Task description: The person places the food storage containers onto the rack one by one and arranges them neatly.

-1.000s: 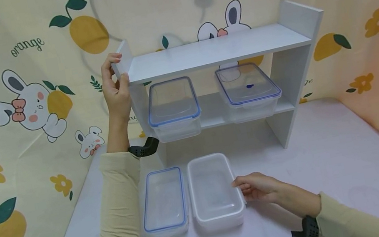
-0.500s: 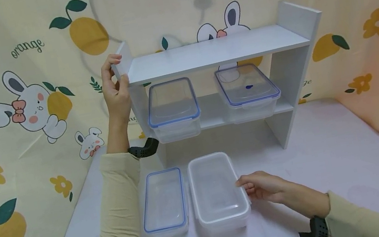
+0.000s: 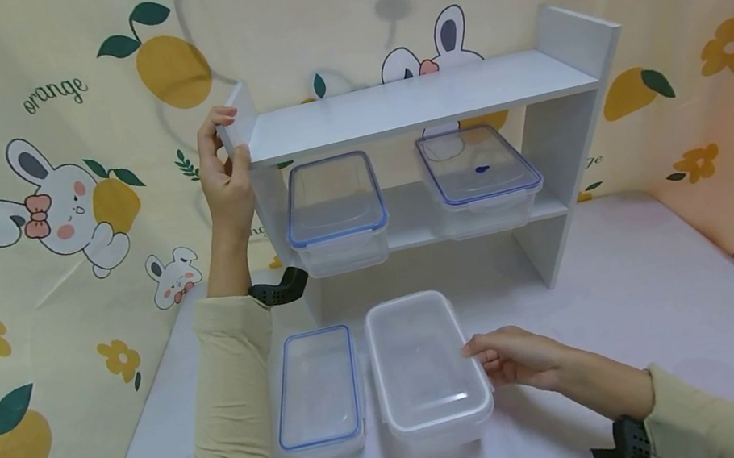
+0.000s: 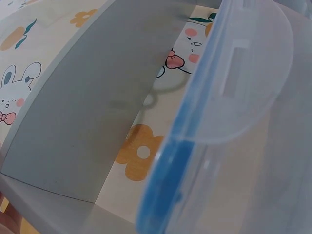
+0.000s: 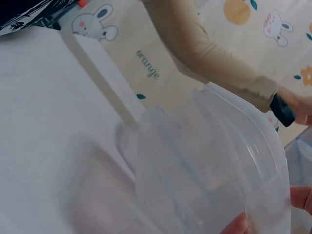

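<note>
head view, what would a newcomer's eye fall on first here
Probably the white shelf in the middle, with a left blue-rimmed box and a right blue-rimmed box on the board below its top, and the left hand gripping its upper left end. Next, in front of it, the right hand holds a white-lidded box beside a front blue-rimmed box. Behind, the backdrop shows printed rabbits and oranges.

Compared with a second ago, we see the white-rimmed box (image 3: pixel 427 361) lifted slightly and shifted a little farther right of the lower blue-rimmed box (image 3: pixel 317 389), the right hand (image 3: pixel 517 358) having moved with it.
</note>
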A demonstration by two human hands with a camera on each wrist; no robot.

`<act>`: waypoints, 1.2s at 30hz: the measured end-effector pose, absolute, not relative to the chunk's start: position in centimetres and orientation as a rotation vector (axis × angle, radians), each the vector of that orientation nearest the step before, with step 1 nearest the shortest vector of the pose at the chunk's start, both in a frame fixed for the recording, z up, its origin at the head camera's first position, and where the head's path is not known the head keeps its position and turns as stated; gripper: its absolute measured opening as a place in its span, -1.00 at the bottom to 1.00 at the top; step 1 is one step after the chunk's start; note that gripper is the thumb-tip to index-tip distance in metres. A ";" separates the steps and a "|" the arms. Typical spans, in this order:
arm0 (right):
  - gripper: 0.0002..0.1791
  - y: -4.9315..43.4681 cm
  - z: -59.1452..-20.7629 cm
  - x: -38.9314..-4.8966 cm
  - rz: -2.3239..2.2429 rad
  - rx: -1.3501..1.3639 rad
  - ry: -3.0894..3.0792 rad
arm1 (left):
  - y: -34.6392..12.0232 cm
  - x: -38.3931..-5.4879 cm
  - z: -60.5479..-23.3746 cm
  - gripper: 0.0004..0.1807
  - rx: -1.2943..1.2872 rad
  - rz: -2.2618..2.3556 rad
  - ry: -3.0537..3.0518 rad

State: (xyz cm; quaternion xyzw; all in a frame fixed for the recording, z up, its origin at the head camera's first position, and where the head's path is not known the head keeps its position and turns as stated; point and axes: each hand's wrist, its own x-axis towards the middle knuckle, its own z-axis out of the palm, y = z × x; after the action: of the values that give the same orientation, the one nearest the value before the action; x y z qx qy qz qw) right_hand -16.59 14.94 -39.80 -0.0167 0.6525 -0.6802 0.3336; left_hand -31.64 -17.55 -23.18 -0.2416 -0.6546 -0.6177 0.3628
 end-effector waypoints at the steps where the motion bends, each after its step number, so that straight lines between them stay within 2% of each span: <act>1: -0.87 15.0 -39.7 -16.6 -1.775 -0.047 1.704 | -17.6 -31.7 -23.2 -0.66 -0.621 -1.592 -1.683; 24: -0.83 16.3 -37.0 -16.3 -1.743 -0.122 1.736 | -17.4 -31.6 -23.1 -0.64 -0.602 -1.621 -1.691; 36: -0.80 17.0 -35.2 -16.4 -1.736 -0.262 1.723 | -17.2 -31.5 -23.2 -0.67 -0.616 -1.614 -1.694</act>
State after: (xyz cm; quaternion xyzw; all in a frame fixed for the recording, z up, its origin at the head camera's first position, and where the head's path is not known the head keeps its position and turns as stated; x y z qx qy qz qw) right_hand -16.36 17.04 -35.17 -0.1005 0.6601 -0.6652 0.3344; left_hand -31.47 -17.16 -23.16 -0.2381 -0.6549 -0.6240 0.3536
